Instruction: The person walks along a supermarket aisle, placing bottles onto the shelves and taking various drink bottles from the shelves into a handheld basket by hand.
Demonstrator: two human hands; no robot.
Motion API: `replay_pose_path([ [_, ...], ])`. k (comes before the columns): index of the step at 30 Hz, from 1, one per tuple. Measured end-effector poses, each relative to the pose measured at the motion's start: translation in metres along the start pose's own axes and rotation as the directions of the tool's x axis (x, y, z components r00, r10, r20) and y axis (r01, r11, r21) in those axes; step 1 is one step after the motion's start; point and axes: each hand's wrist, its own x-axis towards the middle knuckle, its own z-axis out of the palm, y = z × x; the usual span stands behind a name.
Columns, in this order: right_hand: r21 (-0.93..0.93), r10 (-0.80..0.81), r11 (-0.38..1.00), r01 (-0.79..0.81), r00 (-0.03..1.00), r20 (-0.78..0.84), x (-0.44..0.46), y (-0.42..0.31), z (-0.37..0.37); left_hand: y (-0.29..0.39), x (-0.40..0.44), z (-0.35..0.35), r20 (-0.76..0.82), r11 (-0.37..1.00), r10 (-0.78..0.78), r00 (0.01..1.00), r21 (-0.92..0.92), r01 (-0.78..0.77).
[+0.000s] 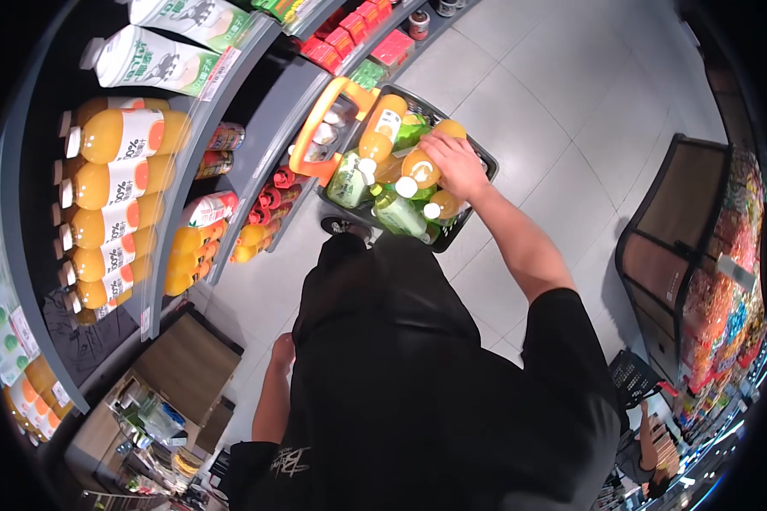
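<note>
My right hand [456, 162] is closed around a bottle of orange juice [423, 168] with a white cap, inside a dark shopping basket [479, 146]. Around it in the basket lie another orange juice bottle [383, 128], a pale green bottle [398, 213] and a green-labelled bottle [347, 180]. The basket's orange handle [302, 140] leans toward the shelves. My left hand [283, 351] hangs low beside my body, away from the basket; its fingers are mostly hidden.
At left, curved shelves hold a row of large orange juice bottles [119, 183], with white-and-green bottles [158, 64] above. Lower shelves carry cans [217, 163] and red boxes [341, 43]. A stand of bagged snacks [724, 289] is at right. Another person [648, 451] stands at lower right.
</note>
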Motion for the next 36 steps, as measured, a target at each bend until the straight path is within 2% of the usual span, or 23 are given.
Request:
replay_pose_path([
  [1, -0.029, -0.037, 0.999, 0.040, 0.995, 0.091, 0.012, 0.004, 0.003, 0.005, -0.006, 0.003, -0.011, 0.999, 0.009, 1.000, -0.048, -0.009],
  [4, -0.063, -0.095, 0.993, 0.105, 0.986, 0.138, 0.042, 0.016, 0.037, 0.019, -0.021, 0.005, -0.030, 0.992, -0.023, 0.999, -0.125, 0.019],
  [7, -0.096, -0.136, 0.983, 0.155, 0.975, 0.176, 0.060, 0.027, 0.061, -0.012, -0.021, 0.014, -0.142, 0.973, -0.067, 0.988, -0.229, 0.033],
  [10, -0.178, -0.183, 0.956, 0.233, 0.948, 0.259, 0.070, 0.032, 0.069, -0.008, -0.043, 0.012, -0.086, 0.973, -0.163, 0.983, -0.177, 0.146],
  [13, -0.184, -0.078, 0.975, 0.128, 0.963, 0.257, 0.079, 0.034, 0.072, -0.077, -0.022, 0.030, 0.055, 0.926, -0.251, 0.966, -0.276, 0.257],
  [15, -0.151, -0.030, 0.986, 0.077, 0.956, 0.293, 0.082, 0.035, 0.075, -0.133, 0.003, 0.042, 0.040, 0.942, -0.235, 0.971, -0.237, 0.238],
  [17, -0.170, 0.023, 0.985, 0.040, 0.935, 0.355, 0.081, 0.030, 0.068, -0.142, 0.005, 0.042, 0.014, 0.952, -0.218, 0.976, -0.219, 0.216],
  [19, -0.103, 0.251, 0.967, -0.234, 0.947, 0.203, 0.074, 0.028, 0.081, -0.117, 0.003, 0.042, -0.029, 0.955, -0.195, 0.980, -0.234, 0.183],
  [20, -0.052, 0.363, 0.932, -0.359, 0.922, 0.131, 0.069, 0.028, 0.091, -0.105, 0.001, 0.040, 0.001, 0.945, -0.179, 0.984, -0.278, 0.172],
  [21, 0.022, 0.513, 0.851, -0.524, 0.840, 0.178, 0.066, 0.030, 0.099, -0.092, 0.001, 0.037, 0.029, 0.933, -0.162, 0.986, -0.322, 0.162],
  [22, 0.075, 0.581, 0.792, -0.606, 0.785, 0.215, 0.062, 0.030, 0.103, -0.073, -0.004, 0.032, 0.055, 0.918, -0.144, 0.988, -0.365, 0.154],
  [24, 0.169, 0.691, 0.639, -0.750, 0.657, 0.301, 0.053, 0.028, 0.108, -0.022, -0.021, 0.018, 0.021, 0.943, -0.115, 0.993, -0.312, 0.115],
  [25, 0.162, 0.671, 0.673, -0.721, 0.688, 0.274, 0.047, 0.030, 0.120, -0.009, -0.024, 0.014, 0.003, 0.955, -0.097, 0.995, -0.282, 0.094],
  [28, 0.617, 0.697, 0.315, -0.721, 0.617, 0.366, 0.034, 0.039, 0.165, -0.021, -0.010, 0.009, -0.005, 0.916, -0.123, 0.992, -0.386, 0.111],
  [30, 0.684, 0.756, 0.095, -0.723, 0.499, 0.423, 0.029, 0.046, 0.216, -0.019, -0.008, 0.005, -0.016, 0.945, -0.093, 0.996, -0.315, 0.083],
  [32, 0.725, 0.769, -0.162, -0.670, 0.375, 0.518, 0.031, 0.041, 0.215, -0.013, -0.003, 0.001, -0.023, 0.960, -0.071, 0.997, -0.274, 0.062],
  [34, 0.708, 0.715, -0.438, -0.554, 0.263, 0.648, 0.045, 0.008, 0.156, -0.002, -0.005, -0.004, -0.030, 0.962, -0.067, 0.997, -0.267, 0.057],
  [35, 0.702, 0.726, -0.475, -0.532, 0.215, 0.654, 0.052, -0.009, 0.129, 0.007, -0.008, -0.006, -0.026, 0.979, -0.010, 1.000, -0.203, 0.004],
  [36, 0.679, 0.708, -0.480, -0.555, 0.211, 0.674, 0.056, -0.015, 0.117, 0.021, -0.012, -0.009, -0.020, 0.989, 0.048, 0.999, -0.139, -0.050],
])
